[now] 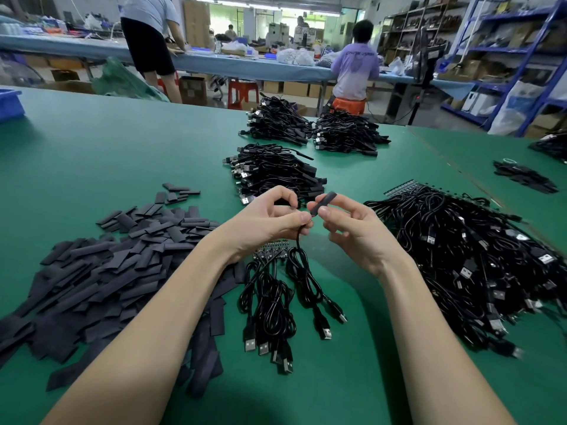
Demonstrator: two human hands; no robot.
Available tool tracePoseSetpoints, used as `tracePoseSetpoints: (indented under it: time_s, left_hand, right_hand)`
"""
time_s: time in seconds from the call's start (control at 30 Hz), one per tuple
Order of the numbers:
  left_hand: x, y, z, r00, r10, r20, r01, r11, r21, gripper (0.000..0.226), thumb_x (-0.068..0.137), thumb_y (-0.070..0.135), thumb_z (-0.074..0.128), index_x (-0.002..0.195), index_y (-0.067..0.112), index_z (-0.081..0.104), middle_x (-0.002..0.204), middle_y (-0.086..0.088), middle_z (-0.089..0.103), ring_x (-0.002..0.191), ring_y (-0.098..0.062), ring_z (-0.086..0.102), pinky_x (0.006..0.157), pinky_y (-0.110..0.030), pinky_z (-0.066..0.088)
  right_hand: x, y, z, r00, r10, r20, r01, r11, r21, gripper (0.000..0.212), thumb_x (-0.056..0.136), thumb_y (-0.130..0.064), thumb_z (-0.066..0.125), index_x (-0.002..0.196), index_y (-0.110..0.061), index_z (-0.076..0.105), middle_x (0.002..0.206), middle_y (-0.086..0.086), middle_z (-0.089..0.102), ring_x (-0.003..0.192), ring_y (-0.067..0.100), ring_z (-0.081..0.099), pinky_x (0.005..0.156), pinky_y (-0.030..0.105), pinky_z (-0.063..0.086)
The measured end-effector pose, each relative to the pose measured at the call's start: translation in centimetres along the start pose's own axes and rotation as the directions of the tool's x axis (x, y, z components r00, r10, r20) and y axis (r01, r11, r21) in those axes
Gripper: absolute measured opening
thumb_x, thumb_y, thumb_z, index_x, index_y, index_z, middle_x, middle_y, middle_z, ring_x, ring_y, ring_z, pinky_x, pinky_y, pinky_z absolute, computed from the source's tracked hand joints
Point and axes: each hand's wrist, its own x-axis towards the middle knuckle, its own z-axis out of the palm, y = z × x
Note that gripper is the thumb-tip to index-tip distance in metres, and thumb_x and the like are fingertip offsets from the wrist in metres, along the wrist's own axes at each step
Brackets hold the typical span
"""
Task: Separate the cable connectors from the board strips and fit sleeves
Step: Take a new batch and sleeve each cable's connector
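Just above the board strip, the left hand pinches a cable end while the right hand pinches a black sleeve, ready to slide it on.

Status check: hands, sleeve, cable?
Left hand pinching cable end. Right hand holding sleeve, not yet on. Nothing between them.

Green work table. Near left: loose heap of flat black sleeves. Near centre: board strip with attached USB cables. Right: large cable pile. Far centre: three sleeved-cable bundles. Far left edge: blue bin.
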Motion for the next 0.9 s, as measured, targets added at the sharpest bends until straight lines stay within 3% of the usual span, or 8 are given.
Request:
tracePoseSetpoints:
  time_s: [0.07,0.17,0.23,0.33,0.47,0.8,0.9]
  left_hand:
    - [0.2,0.0,0.2,0.998,0.046,-0.043,-0.037,0.981,0.19,0.03,0.087,0.015,0.079,0.101,0.014,0.053,0.093,-0.003,0.073,0.083,-0.018,0.071,0.079,-0.025,0.056]
    - [0.7,0.0,0.6,0.976,0.178,-0.124,-0.128,0.934,0.335,0.021,0.085,0.013,0.081,0.093,0.02,0.063,0.085,-0.002,0.075,0.078,-0.019,0.074,0.078,-0.03,0.06]
    - [0.9,-0.1,1.1,0.953,0.259,-0.157,-0.176,0.896,0.407,0.018,0.084,0.013,0.08,0.087,0.025,0.067,0.082,0.001,0.074,0.075,-0.016,0.073,0.074,-0.026,0.058]
    - [0.9,-0.5,1.7,0.928,0.33,-0.175,-0.221,0.863,0.454,0.019,0.084,0.011,0.078,0.088,0.027,0.071,0.082,0.003,0.074,0.074,-0.008,0.069,0.072,-0.018,0.053]
    - [0.7,-0.5,1.9,0.894,0.408,-0.183,-0.264,0.811,0.522,0.017,0.083,0.009,0.079,0.089,0.024,0.075,0.081,0.006,0.075,0.077,-0.008,0.071,0.074,-0.022,0.058]
    - [0.6,-0.4,1.7,0.889,0.416,-0.19,-0.253,0.793,0.553,0.013,0.084,0.007,0.078,0.089,0.019,0.078,0.082,0.008,0.076,0.078,-0.01,0.072,0.075,-0.03,0.06]
    - [0.6,-0.4,1.8,0.887,0.426,-0.18,-0.27,0.793,0.547,0.013,0.084,0.005,0.078,0.088,0.018,0.078,0.083,0.014,0.076,0.078,-0.007,0.073,0.075,-0.025,0.059]
  right_hand:
    - [0.0,-0.1,-0.5,0.997,-0.004,-0.074,0.006,1.0,0.025,0.023,0.073,-0.027,0.086,0.095,-0.029,0.08,0.111,-0.001,0.077,0.067,0.006,0.046,0.059,0.013,0.044]
    - [-0.1,-0.1,-1.1,0.993,0.002,-0.121,0.006,0.998,0.064,0.019,0.075,-0.027,0.083,0.094,-0.028,0.081,0.113,-0.002,0.076,0.064,0.004,0.046,0.056,0.012,0.042]
    - [-0.1,0.0,-1.2,0.992,0.008,-0.128,0.005,0.995,0.102,0.018,0.076,-0.024,0.082,0.094,-0.026,0.08,0.113,-0.001,0.076,0.062,0.003,0.046,0.054,0.012,0.039]
    - [0.0,0.1,-1.2,0.99,0.02,-0.139,-0.002,0.992,0.129,0.018,0.075,-0.024,0.082,0.093,-0.024,0.08,0.113,0.001,0.076,0.06,0.003,0.046,0.051,0.012,0.038]
    - [0.1,0.3,-1.0,0.988,0.026,-0.151,-0.003,0.989,0.151,0.017,0.075,-0.024,0.082,0.091,-0.025,0.082,0.112,0.0,0.076,0.06,0.002,0.046,0.049,0.012,0.04]
    - [0.1,0.8,-1.1,0.989,0.067,-0.131,-0.045,0.985,0.169,0.023,0.076,-0.022,0.081,0.099,-0.02,0.075,0.113,0.001,0.073,0.059,0.003,0.042,0.047,0.012,0.037]
    - [0.3,0.9,-0.9,0.99,0.058,-0.129,-0.036,0.986,0.165,0.028,0.076,-0.023,0.081,0.102,-0.019,0.071,0.112,0.0,0.074,0.057,0.002,0.042,0.046,0.012,0.037]
